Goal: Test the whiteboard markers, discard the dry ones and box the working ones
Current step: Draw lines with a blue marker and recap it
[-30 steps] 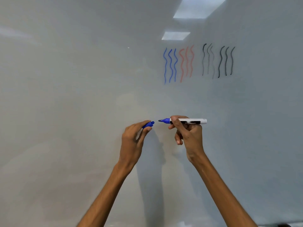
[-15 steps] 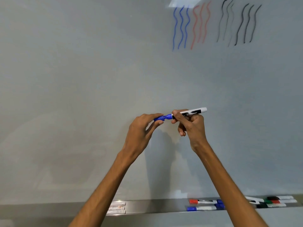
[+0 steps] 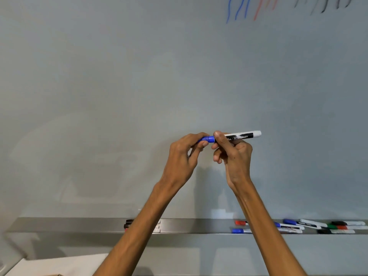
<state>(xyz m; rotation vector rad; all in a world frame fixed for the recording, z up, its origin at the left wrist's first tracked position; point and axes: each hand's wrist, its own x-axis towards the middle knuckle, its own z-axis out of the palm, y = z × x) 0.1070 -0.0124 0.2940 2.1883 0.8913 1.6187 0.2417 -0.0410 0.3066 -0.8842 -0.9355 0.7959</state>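
In front of the whiteboard (image 3: pixel 119 76) I hold a white-bodied blue marker (image 3: pixel 242 135) level. My right hand (image 3: pixel 232 152) grips its barrel. My left hand (image 3: pixel 185 156) pinches the blue cap (image 3: pixel 208 139), which sits over the marker's tip end. Blue, red and black wavy test lines (image 3: pixel 237 8) show at the board's top right edge, partly cut off.
A metal tray (image 3: pixel 79 225) runs along the board's bottom. Several markers with blue, red, green and black caps (image 3: pixel 294 223) lie on its right part, and a few more markers (image 3: pixel 128 224) lie behind my left forearm. A white surface (image 3: pixel 59 263) shows at the lower left.
The cap, held apart from the tip a second ago, has been brought onto the marker. My view has tilted down, bringing the tray of markers into sight.
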